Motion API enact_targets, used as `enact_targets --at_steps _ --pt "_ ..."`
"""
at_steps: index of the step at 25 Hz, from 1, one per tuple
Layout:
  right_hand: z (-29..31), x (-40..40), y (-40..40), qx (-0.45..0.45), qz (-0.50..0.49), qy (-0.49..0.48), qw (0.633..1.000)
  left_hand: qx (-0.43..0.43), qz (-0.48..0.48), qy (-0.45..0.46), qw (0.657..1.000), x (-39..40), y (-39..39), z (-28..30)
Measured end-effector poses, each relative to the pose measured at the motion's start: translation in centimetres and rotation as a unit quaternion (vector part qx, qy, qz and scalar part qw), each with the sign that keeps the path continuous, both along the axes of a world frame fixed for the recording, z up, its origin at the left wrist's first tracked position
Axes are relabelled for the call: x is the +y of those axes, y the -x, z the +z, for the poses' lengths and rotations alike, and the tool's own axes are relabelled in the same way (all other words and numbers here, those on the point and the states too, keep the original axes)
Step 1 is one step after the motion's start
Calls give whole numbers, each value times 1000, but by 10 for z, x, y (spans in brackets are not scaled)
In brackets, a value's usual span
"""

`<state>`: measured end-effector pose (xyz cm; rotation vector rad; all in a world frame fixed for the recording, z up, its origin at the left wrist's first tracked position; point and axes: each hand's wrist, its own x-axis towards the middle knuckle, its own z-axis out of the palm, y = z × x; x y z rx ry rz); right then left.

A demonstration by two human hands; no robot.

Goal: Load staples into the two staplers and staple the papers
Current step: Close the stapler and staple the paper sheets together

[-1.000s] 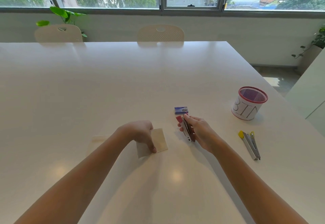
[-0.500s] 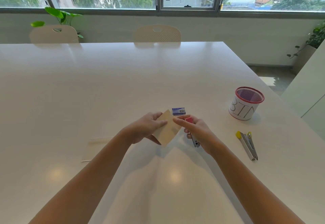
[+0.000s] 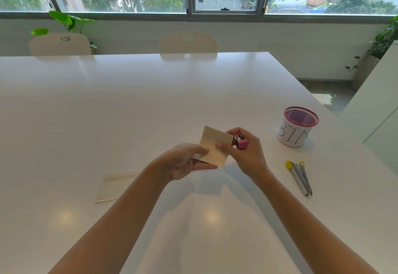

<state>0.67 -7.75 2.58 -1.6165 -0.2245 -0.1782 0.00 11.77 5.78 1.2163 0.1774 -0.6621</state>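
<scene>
We hold the paper [image 3: 215,147] above the surface [image 3: 150,101], our left hand [image 3: 185,161] pinching its near corner; our right hand [image 3: 245,151] grips the pink stapler [image 3: 241,142] at its right edge. Thin and floppy, the paper needs support close to the stapler's mouth. The yellow stapler [image 3: 299,177] lies aside.
</scene>
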Motion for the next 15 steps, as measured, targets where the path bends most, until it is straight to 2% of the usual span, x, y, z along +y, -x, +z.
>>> enact_targets --at_steps 4,8,10,15 --pt "-2 -2 4 -158 -1 110 981 46 23 64 997 -1 -1 4" --pt "-5 -14 6 -293 31 238 925 74 10 94 993 0 0 5" --pt "-7 -19 6 -320 37 293 900 77 4 92 993 2 1 5" --pt "-5 -28 7 -375 56 369 848 13 -13 38 999 -3 3 1"
